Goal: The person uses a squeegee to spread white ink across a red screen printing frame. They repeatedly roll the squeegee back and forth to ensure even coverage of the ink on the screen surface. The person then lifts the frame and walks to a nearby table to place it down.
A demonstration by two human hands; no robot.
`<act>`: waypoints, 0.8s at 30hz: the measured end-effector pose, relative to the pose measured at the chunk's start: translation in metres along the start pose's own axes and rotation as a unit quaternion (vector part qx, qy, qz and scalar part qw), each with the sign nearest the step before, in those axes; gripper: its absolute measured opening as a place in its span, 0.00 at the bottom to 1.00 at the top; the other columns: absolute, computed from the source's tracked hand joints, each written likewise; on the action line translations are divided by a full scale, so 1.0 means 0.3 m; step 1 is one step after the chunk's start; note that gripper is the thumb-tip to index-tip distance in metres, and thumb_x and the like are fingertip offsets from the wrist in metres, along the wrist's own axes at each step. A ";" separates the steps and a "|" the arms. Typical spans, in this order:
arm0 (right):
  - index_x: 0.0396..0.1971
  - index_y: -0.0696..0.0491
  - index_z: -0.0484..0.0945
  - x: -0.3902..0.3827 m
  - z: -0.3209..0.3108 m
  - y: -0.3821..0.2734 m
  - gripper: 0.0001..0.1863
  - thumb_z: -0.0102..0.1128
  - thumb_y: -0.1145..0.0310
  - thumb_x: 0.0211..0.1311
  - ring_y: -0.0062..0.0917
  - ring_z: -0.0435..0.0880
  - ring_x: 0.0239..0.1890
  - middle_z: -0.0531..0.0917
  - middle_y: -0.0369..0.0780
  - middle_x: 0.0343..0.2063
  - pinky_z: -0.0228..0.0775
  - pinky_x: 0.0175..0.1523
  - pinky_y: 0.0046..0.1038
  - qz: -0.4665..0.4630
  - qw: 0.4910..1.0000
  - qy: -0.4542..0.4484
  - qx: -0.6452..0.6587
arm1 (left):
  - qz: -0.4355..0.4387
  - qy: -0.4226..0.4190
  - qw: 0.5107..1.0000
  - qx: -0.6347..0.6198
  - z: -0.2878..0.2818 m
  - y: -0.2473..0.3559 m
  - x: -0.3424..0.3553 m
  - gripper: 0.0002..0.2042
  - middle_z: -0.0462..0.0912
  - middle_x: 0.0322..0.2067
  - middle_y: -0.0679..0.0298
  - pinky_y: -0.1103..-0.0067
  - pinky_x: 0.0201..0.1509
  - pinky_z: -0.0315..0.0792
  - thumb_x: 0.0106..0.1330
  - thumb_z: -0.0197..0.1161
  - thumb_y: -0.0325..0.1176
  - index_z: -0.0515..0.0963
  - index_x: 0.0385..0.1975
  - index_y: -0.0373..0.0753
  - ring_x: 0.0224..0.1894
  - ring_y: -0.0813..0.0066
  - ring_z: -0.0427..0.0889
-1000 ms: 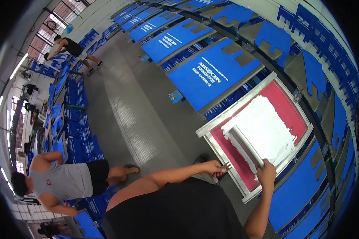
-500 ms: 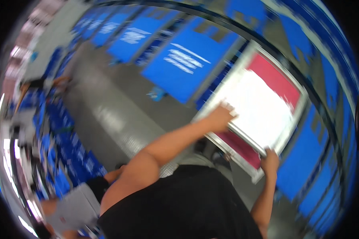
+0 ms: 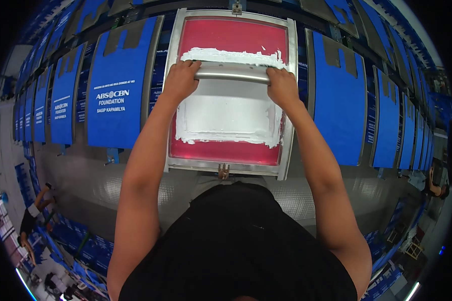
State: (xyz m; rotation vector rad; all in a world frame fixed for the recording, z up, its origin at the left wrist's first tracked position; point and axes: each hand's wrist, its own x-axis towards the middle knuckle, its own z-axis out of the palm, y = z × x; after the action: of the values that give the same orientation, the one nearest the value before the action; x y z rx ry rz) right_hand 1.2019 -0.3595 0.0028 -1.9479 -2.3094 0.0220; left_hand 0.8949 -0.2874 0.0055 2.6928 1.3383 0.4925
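Note:
A squeegee (image 3: 233, 73) with a metal bar lies crosswise over a screen-printing frame (image 3: 290, 50), near the far edge of its white ink. My left hand (image 3: 182, 81) is closed around the squeegee's left end, and my right hand (image 3: 285, 89) grips the right end. The frame has pale metal sides and pink-red mesh (image 3: 226, 32). White ink (image 3: 228, 113) spreads over its middle, with thick ridges along the borders. What lies under the frame is hidden, and the squeegee's blade cannot be seen.
Blue printed bags lie flat on boards in a row, one bag (image 3: 116, 90) left of the frame and another bag (image 3: 336, 95) to its right. A metal clamp (image 3: 223, 172) sits at the frame's near edge. Another person (image 3: 33, 215) is far to the left.
My view has turned, so the frame now appears straight ahead instead of tilted at the right. The squeegee has gone from the frame's near part to its far part, both hands with it.

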 end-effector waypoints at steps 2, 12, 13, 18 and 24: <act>0.36 0.53 0.74 0.006 0.086 -0.013 0.13 0.54 0.77 0.47 0.36 0.77 0.42 0.79 0.43 0.34 0.67 0.47 0.41 -0.014 0.999 0.028 -0.015 | -0.020 -0.048 0.997 0.051 0.103 -0.010 -0.026 0.17 0.78 0.35 0.56 0.65 0.44 0.70 0.46 0.61 0.23 0.77 0.40 0.37 0.41 0.57 0.77; 0.27 0.55 0.75 -0.482 -0.176 -0.212 0.12 0.56 0.78 0.36 0.40 0.78 0.34 0.78 0.43 0.24 0.66 0.44 0.39 -0.005 0.983 -0.107 0.150 | -0.078 -0.187 0.976 -0.081 -0.217 0.276 -0.481 0.15 0.77 0.32 0.58 0.66 0.45 0.67 0.41 0.67 0.27 0.77 0.33 0.38 0.38 0.58 0.76; 0.25 0.55 0.74 -0.501 -0.159 -0.231 0.11 0.56 0.78 0.35 0.38 0.77 0.34 0.78 0.42 0.24 0.66 0.43 0.38 -0.001 0.984 -0.088 0.155 | -0.079 -0.180 0.976 -0.090 -0.199 0.278 -0.493 0.15 0.78 0.31 0.57 0.66 0.45 0.68 0.41 0.67 0.27 0.77 0.33 0.37 0.38 0.58 0.76; 0.24 0.54 0.76 -0.455 -0.163 -0.240 0.11 0.58 0.79 0.33 0.39 0.79 0.34 0.79 0.42 0.23 0.67 0.44 0.40 0.052 0.974 -0.182 0.127 | -0.109 -0.243 0.958 -0.110 -0.146 0.243 -0.477 0.16 0.79 0.32 0.57 0.65 0.46 0.71 0.38 0.66 0.24 0.77 0.32 0.37 0.38 0.56 0.77; 0.32 0.52 0.81 -0.541 -0.068 -0.255 0.19 0.60 0.80 0.32 0.39 0.80 0.38 0.83 0.43 0.29 0.65 0.60 0.44 0.052 0.985 -0.102 0.130 | -0.079 -0.072 0.990 -0.096 -0.031 0.237 -0.577 0.18 0.81 0.32 0.56 0.67 0.44 0.72 0.37 0.65 0.21 0.80 0.33 0.38 0.38 0.56 0.79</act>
State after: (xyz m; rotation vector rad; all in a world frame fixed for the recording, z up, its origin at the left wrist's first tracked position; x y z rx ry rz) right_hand 1.1555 -0.5336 0.0165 -2.0078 -2.1819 0.5306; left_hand 0.8485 -0.4680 -0.0118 2.3957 1.3724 0.3809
